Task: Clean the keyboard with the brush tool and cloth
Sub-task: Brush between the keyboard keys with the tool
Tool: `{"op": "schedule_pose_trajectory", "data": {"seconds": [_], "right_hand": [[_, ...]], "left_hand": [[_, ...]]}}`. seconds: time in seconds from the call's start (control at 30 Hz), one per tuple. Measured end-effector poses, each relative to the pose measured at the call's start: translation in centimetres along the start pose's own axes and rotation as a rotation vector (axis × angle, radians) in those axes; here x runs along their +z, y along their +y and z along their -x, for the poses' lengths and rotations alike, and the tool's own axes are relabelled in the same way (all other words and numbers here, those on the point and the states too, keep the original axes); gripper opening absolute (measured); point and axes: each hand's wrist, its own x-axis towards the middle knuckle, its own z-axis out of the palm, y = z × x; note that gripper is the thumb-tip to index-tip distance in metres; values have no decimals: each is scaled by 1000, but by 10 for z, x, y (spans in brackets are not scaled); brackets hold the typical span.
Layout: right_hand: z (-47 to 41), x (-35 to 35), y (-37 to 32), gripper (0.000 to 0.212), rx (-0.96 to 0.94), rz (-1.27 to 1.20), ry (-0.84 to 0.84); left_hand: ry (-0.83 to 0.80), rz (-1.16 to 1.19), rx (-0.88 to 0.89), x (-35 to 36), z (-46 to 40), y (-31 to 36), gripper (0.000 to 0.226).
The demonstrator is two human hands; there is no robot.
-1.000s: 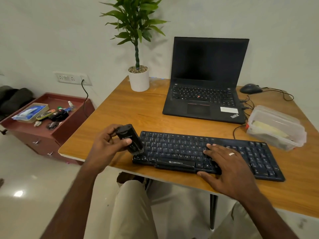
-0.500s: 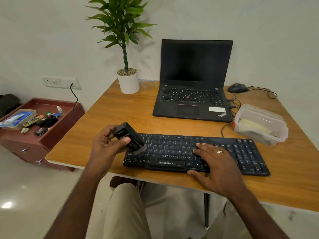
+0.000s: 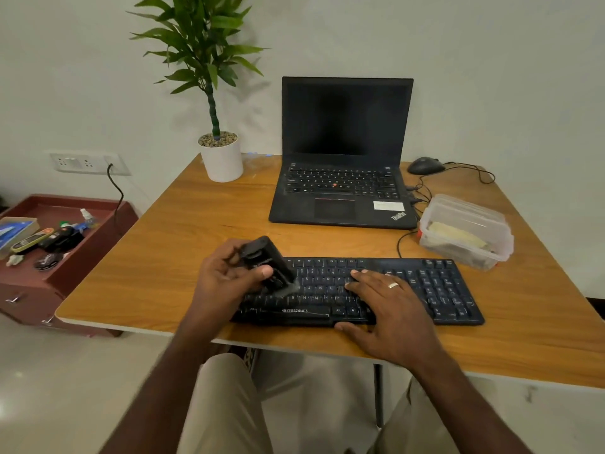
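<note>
A black keyboard (image 3: 425, 290) lies along the near edge of the wooden desk (image 3: 183, 244). My left hand (image 3: 222, 283) grips a black brush tool (image 3: 266, 262), tilted with its bristled end down on the keys at the keyboard's left-middle. My right hand (image 3: 386, 309) rests flat on the keyboard's middle, fingers straight, a ring on one finger. No cloth shows plainly.
An open black laptop (image 3: 343, 178) sits behind the keyboard, a white potted plant (image 3: 222, 158) to its left, a mouse (image 3: 425, 165) with cables at back right. A clear plastic container (image 3: 468, 231) stands just behind the keyboard's right end. A red drawer unit (image 3: 65, 250) stands left of the desk.
My left hand has carried the brush tool rightward from the keyboard's left end onto its left-middle keys. My right hand stays pressed on the keyboard.
</note>
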Motion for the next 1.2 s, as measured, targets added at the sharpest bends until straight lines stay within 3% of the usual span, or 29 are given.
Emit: {"op": "schedule_pose_trajectory", "data": {"seconds": [0.13, 0.4, 0.5, 0.67, 0.73, 0.87, 1.07, 1.2], "right_hand": [[0, 1, 1, 75, 5, 13, -10], [0, 2, 1, 74, 11, 31, -6], [0, 1, 1, 73, 15, 30, 2], [0, 0, 0, 72, 11, 18, 16], [0, 1, 0, 72, 9, 22, 16], [0, 0, 1, 73, 12, 9, 9], [1, 0, 1, 74, 12, 13, 10], [1, -1, 1, 73, 17, 5, 17]], "left_hand": [[97, -92, 46, -41, 2, 3, 29], [-93, -111, -2, -5, 0, -5, 33], [-104, -27, -30, 20, -6, -10, 29], [24, 240, -99, 27, -4, -11, 23], [43, 185, -78, 11, -4, -8, 26], [-68, 5, -55, -5, -4, 3, 29], [-258, -62, -22, 46, -5, -6, 28], [-135, 90, -68, 71, -10, -12, 23]]}}
